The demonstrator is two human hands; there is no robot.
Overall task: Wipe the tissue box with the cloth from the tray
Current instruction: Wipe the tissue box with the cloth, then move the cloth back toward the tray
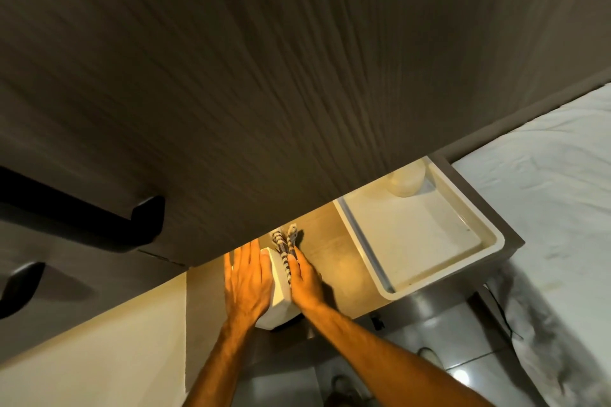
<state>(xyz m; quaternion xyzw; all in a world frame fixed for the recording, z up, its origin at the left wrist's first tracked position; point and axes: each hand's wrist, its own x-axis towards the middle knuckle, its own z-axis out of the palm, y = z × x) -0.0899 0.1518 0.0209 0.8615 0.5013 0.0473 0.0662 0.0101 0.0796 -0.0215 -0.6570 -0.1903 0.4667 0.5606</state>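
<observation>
Head view: a broad wood-grain panel (264, 59) fills the upper part of the picture and overhangs the lit shelf (334, 251) below it, hiding the shelf's far part. The white tissue box (281, 277) stands on that shelf between the two hands, and its far end runs under the panel's edge. The left hand (246, 277) lies flat against the box's left side, fingers straight and spread, its grip wide and closed on nothing. The right hand (305, 277) presses a striped cloth (285, 248) against the box's right side with straight fingers; the cloth's ends stick out past the fingertips toward the panel. Just right of the box, on the same shelf, sits a white tray (489, 248), with a pale round container (406, 182) in its far corner, partly cut off by the panel. A dark handle (142, 218) sticks out of the panel at the left. A bed with a white sheet (545, 192) lies to the right, and a tiled floor (446, 357) shows below the forearms.
</observation>
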